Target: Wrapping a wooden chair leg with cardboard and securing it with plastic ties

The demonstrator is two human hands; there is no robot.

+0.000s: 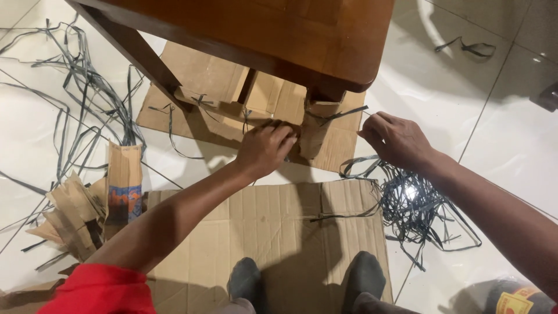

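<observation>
Far left, there's a loose tangle of dark plastic straps [81, 87] spread over the white tiled floor [500, 134]. Nearer, on the left edge, sits a heap of folded cardboard scraps [78, 212], one piece standing up with a blue and orange print on it.

Moving right, the left hand [264, 148] reaches forward from a red sleeve [99, 288] and presses against the cardboard wrap [314, 131] folded around the wooden table leg [325, 93]. Its fingers are curled in, clamped onto the edge of that wrap, though I can't tell exactly how much they're pinching vs just pushing. The table [279, 35] itself is dark brown wood and fills the top middle, standing on a flattened cardboard sheet [203, 75] at the far side.

In the near middle there's a bigger flat cardboard sheet [273, 232] on the floor, with two feet in dark socks [305, 282] resting on it.

A strap [337, 115] runs from the wrapped leg out to the right, and the right hand [398, 139] has its fingertips pinched on the end of it, just right of the leg. Below that hand, another bundle of dark straps [412, 206] lies piled on the tiles. Far top right there's one stray strap piece [468, 47], well apart from everything else.
</observation>
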